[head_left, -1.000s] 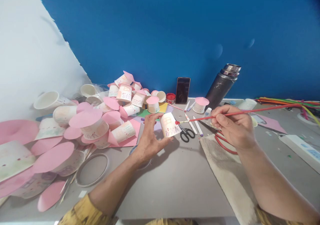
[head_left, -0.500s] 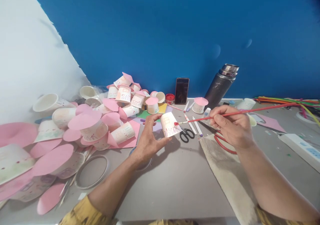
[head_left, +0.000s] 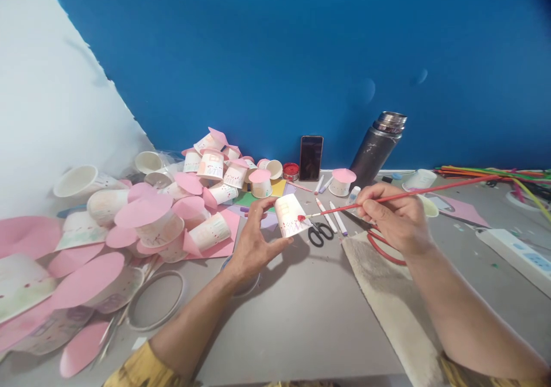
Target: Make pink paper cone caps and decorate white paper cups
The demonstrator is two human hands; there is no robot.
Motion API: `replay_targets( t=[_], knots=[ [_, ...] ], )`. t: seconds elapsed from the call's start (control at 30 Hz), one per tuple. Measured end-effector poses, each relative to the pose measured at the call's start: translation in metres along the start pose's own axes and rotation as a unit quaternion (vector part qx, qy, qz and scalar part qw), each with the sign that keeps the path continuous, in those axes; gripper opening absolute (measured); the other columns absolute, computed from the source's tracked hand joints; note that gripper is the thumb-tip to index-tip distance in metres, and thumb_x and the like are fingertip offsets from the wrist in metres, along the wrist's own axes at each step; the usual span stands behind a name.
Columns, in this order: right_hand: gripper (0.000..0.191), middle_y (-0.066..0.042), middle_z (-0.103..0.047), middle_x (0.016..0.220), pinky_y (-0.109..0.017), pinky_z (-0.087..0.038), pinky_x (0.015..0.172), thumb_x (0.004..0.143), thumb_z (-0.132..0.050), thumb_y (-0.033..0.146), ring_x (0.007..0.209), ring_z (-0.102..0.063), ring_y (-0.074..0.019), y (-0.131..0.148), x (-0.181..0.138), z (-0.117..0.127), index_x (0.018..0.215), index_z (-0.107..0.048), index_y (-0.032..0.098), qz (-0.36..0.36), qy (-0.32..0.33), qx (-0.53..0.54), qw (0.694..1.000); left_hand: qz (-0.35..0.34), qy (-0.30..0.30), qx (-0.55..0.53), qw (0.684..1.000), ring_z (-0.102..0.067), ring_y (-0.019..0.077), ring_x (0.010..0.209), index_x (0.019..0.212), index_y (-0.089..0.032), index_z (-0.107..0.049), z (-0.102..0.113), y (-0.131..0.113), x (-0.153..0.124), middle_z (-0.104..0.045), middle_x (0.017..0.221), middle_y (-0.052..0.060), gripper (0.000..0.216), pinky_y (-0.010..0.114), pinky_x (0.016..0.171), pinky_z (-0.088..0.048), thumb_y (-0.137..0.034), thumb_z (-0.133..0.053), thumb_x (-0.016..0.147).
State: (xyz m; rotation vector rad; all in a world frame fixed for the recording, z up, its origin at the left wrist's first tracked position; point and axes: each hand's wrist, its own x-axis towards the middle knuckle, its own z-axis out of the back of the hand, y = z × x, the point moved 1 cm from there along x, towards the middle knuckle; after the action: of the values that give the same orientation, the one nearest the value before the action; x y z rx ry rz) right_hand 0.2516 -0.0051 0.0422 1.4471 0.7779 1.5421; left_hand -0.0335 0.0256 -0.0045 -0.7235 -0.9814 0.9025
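Between the thumb and fingers of my left hand (head_left: 255, 243) is a white paper cup (head_left: 289, 212), tilted on its side, with an orange window shape, red dots and purple zigzag strokes drawn on it. My right hand (head_left: 394, 217) pinches a long red-handled paintbrush (head_left: 344, 208). The brush's red-coated tip lies at the cup's wall, near its right edge; whether it is pressing cannot be told. Behind the cup are black-handled scissors (head_left: 321, 233) and two markers (head_left: 338, 217). Red-handled scissors (head_left: 383, 248) lie under my right hand.
A heap of decorated cups with pink paper tops (head_left: 144, 212) fills the left. Tape rings (head_left: 183, 295), a cloth (head_left: 379, 301) and a power strip (head_left: 516, 249) lie on the table. A phone (head_left: 310, 157), red paint tin (head_left: 290, 171) and leaning thermos (head_left: 376, 149) stand along the wall.
The brush tip has moved slightly left and down along the cup's wall. My left hand still holds the cup, and the whole view has shifted a little.
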Motion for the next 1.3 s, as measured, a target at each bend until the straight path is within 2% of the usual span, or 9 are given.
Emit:
replay_targets(
  t=[0.23,0.43,0.63,0.83,1.03,1.2,1.3],
  knots=[
    [0.022,-0.002,-0.067,0.070,-0.028,-0.042,0.051,0.087,-0.077,0.044,0.059,-0.055,-0.0140,0.0007,0.0025,0.0042,0.087,-0.073,0.022,0.008,-0.033,0.040,0.999,0.030,0.006,-0.012,0.999,-0.047,0.0283,0.140,0.139,-0.030,-0.044,0.0004,0.0009,0.0008,-0.051,0.148,0.007,0.074,0.050,0.119,-0.034,-0.023,-0.080,0.075],
    [0.020,-0.003,-0.068,0.071,-0.028,-0.042,0.052,0.088,-0.076,0.042,0.061,-0.056,-0.0150,-0.0010,0.0022,0.0027,0.087,-0.074,0.022,-0.001,-0.003,0.022,1.000,0.025,0.012,-0.011,1.000,-0.048,0.0280,0.139,0.139,-0.030,-0.045,0.0003,-0.0001,0.0009,-0.052,0.148,0.007,0.071,0.050,0.119,-0.034,-0.025,-0.079,0.076],
    [0.025,-0.003,-0.067,0.069,-0.029,-0.041,0.050,0.086,-0.077,0.046,0.058,-0.054,-0.0149,-0.0010,0.0028,0.0036,0.085,-0.073,0.022,0.000,-0.027,0.036,0.999,0.036,0.016,-0.004,0.999,-0.048,0.0295,0.140,0.139,-0.030,-0.045,0.0000,0.0001,0.0009,-0.052,0.148,0.008,0.073,0.051,0.117,-0.035,-0.026,-0.081,0.075],
    [0.028,-0.003,-0.066,0.070,-0.029,-0.043,0.052,0.085,-0.077,0.049,0.060,-0.056,-0.0160,-0.0002,0.0033,0.0006,0.085,-0.073,0.022,-0.007,-0.008,0.012,1.000,0.023,0.010,0.000,1.000,-0.049,0.0314,0.139,0.138,-0.030,-0.047,-0.0001,0.0028,0.0014,-0.053,0.147,0.008,0.070,0.053,0.117,-0.035,-0.027,-0.079,0.076],
    [0.024,-0.002,-0.066,0.068,-0.028,-0.039,0.049,0.084,-0.078,0.046,0.057,-0.053,-0.0141,0.0028,0.0049,0.0030,0.084,-0.072,0.022,-0.005,-0.038,0.057,0.998,0.030,0.013,-0.003,0.999,-0.049,0.0297,0.138,0.137,-0.029,-0.047,0.0000,0.0012,0.0019,-0.054,0.146,0.008,0.070,0.052,0.117,-0.036,-0.026,-0.080,0.075],
    [0.023,-0.003,-0.066,0.070,-0.029,-0.042,0.052,0.086,-0.076,0.045,0.060,-0.055,-0.0152,0.0018,0.0049,0.0013,0.085,-0.073,0.022,-0.014,-0.010,0.034,0.999,0.033,0.012,-0.021,0.999,-0.049,0.0314,0.138,0.136,-0.029,-0.049,0.0014,-0.0025,0.0031,-0.055,0.146,0.009,0.068,0.053,0.116,-0.036,-0.028,-0.080,0.075],
    [0.027,-0.003,-0.066,0.069,-0.029,-0.042,0.052,0.085,-0.077,0.048,0.059,-0.054,-0.0156,0.0017,0.0053,0.0019,0.084,-0.072,0.022,-0.012,-0.030,0.031,0.999,0.039,0.011,-0.034,0.999,-0.049,0.0319,0.139,0.135,-0.029,-0.049,0.0021,-0.0030,0.0039,-0.055,0.147,0.009,0.069,0.052,0.115,-0.036,-0.030,-0.080,0.074]
  ],
)
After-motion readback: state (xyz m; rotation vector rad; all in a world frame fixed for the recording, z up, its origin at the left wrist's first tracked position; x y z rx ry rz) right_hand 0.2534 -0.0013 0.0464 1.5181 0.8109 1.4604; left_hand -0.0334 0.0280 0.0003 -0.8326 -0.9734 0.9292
